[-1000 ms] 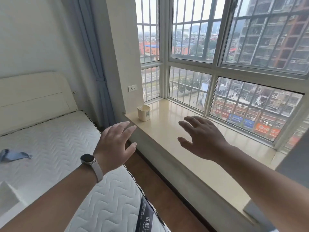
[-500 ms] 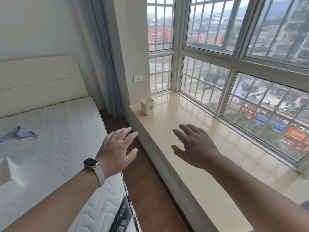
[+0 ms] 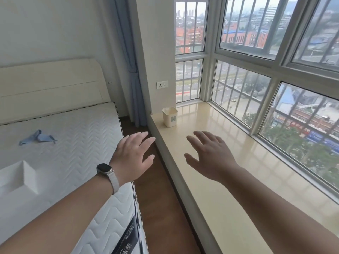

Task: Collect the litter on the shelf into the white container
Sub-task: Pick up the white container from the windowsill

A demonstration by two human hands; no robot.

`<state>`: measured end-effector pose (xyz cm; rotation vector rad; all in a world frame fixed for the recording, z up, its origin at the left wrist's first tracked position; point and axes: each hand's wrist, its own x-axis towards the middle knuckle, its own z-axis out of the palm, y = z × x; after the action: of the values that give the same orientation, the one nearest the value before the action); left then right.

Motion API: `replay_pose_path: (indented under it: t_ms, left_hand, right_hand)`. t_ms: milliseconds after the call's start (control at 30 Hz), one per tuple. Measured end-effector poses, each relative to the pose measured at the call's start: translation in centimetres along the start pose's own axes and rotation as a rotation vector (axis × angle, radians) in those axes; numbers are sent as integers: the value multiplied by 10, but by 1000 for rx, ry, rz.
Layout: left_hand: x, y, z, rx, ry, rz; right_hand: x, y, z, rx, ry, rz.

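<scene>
A small white container (image 3: 170,116) with a label on its front stands upright at the far left end of a long cream window shelf (image 3: 211,173). I see no litter on the visible stretch of shelf. My left hand (image 3: 133,156), a watch on its wrist, hovers with fingers spread over the gap between bed and shelf. My right hand (image 3: 210,155) hovers palm down over the shelf, fingers straight, holding nothing. Both hands are well short of the container.
A bed with a white quilted mattress (image 3: 69,147) lies on the left, with a crumpled blue cloth (image 3: 37,137) on it. A narrow strip of wooden floor (image 3: 161,198) separates bed and shelf. Barred windows (image 3: 256,88) line the shelf's far and right sides.
The view has swung left and down, so the container sits nearer the middle. Both hands stay open and raised, held in much the same pose.
</scene>
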<state>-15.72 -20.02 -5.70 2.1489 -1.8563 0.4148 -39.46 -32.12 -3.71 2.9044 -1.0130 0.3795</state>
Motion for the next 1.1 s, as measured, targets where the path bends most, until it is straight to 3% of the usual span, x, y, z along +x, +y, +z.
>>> replay_pose_path:
  t_ms: [267, 733, 1100]
  left_hand:
    - [49, -44, 34, 8, 24, -21]
    - [190, -184, 114, 7, 10, -31]
    - [244, -249, 155, -1, -22, -40]
  right_hand:
    - [70, 17, 32, -28, -26, -47]
    - [271, 32, 95, -85, -91, -29]
    - [368, 41, 136, -82, -72, -53]
